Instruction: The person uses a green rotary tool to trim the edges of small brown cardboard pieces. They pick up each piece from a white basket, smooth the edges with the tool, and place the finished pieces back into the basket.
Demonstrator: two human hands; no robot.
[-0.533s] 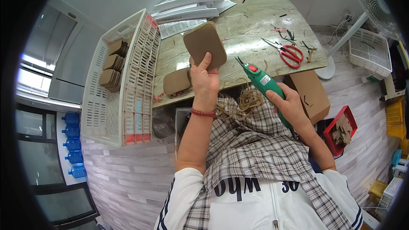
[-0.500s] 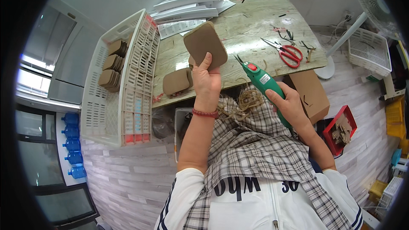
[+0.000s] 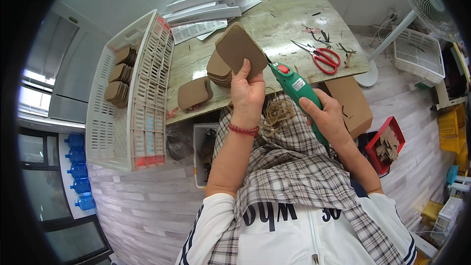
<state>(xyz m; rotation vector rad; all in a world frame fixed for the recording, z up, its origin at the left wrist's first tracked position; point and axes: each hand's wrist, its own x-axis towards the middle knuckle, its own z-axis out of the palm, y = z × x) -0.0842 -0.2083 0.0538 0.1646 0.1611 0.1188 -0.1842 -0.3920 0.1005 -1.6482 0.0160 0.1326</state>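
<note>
Got a crate [image 3: 142, 83] of brown pads [image 3: 119, 74] at left, then one pad [image 3: 238, 46] pinched in the left hand [image 3: 248, 94] over the tabletop [image 3: 279, 14], then a green tool [image 3: 296, 87] gripped in the right hand [image 3: 327, 113] right by that pad's edge.

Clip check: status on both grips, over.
Left grip: brown pad, raised. Right grip: green tool, tip by pad's edge, contact unclear. Nothing visibly between; red-handled scissors beyond tool.
</note>
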